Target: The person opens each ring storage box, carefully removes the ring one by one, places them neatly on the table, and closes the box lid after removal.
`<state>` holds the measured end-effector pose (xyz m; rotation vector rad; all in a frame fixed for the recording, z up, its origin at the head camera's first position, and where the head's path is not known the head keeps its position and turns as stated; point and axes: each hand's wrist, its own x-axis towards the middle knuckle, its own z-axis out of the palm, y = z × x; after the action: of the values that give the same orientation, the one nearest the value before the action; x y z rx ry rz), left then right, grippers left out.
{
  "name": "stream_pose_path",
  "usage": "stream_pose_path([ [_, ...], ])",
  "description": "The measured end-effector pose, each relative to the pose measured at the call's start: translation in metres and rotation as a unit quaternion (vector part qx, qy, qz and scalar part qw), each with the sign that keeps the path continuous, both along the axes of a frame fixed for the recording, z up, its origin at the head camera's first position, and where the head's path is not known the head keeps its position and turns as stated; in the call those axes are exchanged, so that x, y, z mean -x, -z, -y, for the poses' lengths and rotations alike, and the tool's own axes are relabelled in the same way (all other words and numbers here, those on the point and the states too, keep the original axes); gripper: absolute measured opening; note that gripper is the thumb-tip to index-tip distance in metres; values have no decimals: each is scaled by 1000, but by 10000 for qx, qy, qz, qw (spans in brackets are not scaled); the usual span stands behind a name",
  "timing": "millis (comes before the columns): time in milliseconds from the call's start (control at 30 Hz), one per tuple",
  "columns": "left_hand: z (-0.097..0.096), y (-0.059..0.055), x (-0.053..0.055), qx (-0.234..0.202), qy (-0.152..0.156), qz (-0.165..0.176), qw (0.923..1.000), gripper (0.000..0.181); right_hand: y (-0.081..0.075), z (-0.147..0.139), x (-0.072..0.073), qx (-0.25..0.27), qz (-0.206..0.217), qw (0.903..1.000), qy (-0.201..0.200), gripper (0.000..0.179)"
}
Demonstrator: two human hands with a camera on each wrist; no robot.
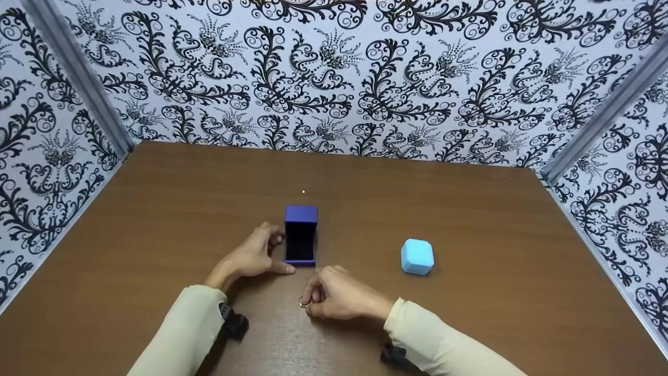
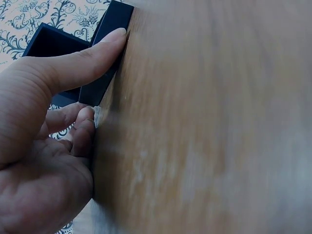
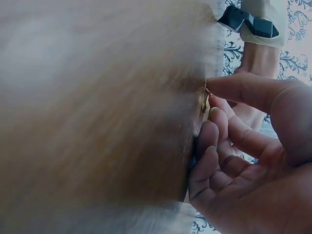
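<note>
An open blue ring box [image 1: 301,214] with a dark inside stands on the table, its lid raised. My left hand [image 1: 255,254] holds it from the left, thumb along the front edge and fingers at the side. In the left wrist view the thumb lies across the front of the box's base [image 2: 113,30], with the other fingers bent beside it. Nearer the front, my right hand [image 1: 339,295] pinches a gold-coloured ring [image 1: 301,303] between thumb and fingers, down at the table surface. The right wrist view shows the ring [image 3: 205,103] edge-on, partly covered by the fingertips.
A light blue box [image 1: 417,257] with rounded corners sits to the right of my right hand. One tiny bright speck [image 1: 303,191] lies behind the ring box. Patterned walls [image 1: 334,78] border the brown table [image 1: 469,209] at the back and sides.
</note>
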<state>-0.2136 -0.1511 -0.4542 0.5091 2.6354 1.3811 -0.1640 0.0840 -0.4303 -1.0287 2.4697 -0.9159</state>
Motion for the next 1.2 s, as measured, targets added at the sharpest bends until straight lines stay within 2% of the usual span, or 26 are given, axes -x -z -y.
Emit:
stream_pose_path([
  [133, 0, 0, 0, 16, -31, 55, 10000, 62, -1, -1, 0, -5, 103, 9999, 33, 13],
  [300, 1, 0, 0, -73, 56, -63, 9999, 64, -2, -4, 4, 387, 270, 9988, 107, 7],
  [500, 1, 0, 1, -154, 155, -241, 9995, 64, -4, -9, 13, 685, 181, 9971, 269, 13],
  [700, 1, 0, 0, -113, 60, -183, 9998, 65, -8, -16, 26, 930, 360, 9939, 474, 15],
  [1000, 1, -2, -1, -40, 50, -191, 9998, 64, -12, -25, 46, 1477, 673, 9826, 908, 22],
  [1200, 0, -2, -1, -57, 45, -192, 9998, 64, -12, -27, 55, 1743, 1197, 9684, 1320, 35],
])
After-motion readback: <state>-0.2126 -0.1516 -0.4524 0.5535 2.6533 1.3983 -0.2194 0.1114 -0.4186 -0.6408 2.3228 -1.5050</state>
